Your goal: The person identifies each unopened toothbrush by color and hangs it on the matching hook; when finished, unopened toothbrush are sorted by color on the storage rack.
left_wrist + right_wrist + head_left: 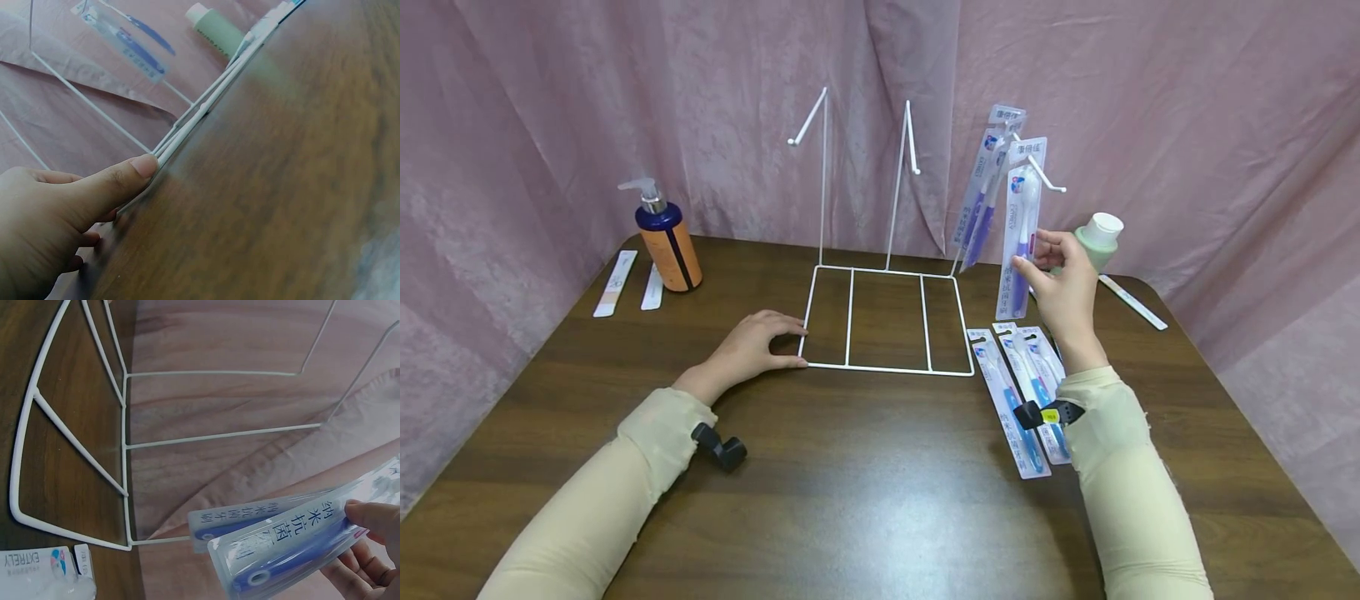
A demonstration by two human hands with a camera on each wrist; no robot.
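A white wire display rack (pixel 887 367) with three upright hooks stands on the table. My left hand (pixel 756 343) holds the front left corner of its base, the thumb (pixel 119 181) lying against the wire. With thumb and fingers, my right hand (pixel 1060 279) pinches the lower part of a packaged purple toothbrush (pixel 1021 229). The top of that pack is at the right hook (pixel 1049 180), whose tip sticks out in front of it. Behind it, more purple toothbrush packs (pixel 981 196) hang on the same hook. In the right wrist view the held toothbrush pack (pixel 287 537) overlaps one behind.
Several blue toothbrush packs (pixel 1011 408) lie right of the base, partly under my right wrist. An orange and blue pump bottle (pixel 670 246) stands at the back left near flat white packets (pixel 616 283). A green bottle (pixel 1099 237) with white cap is behind my right hand.
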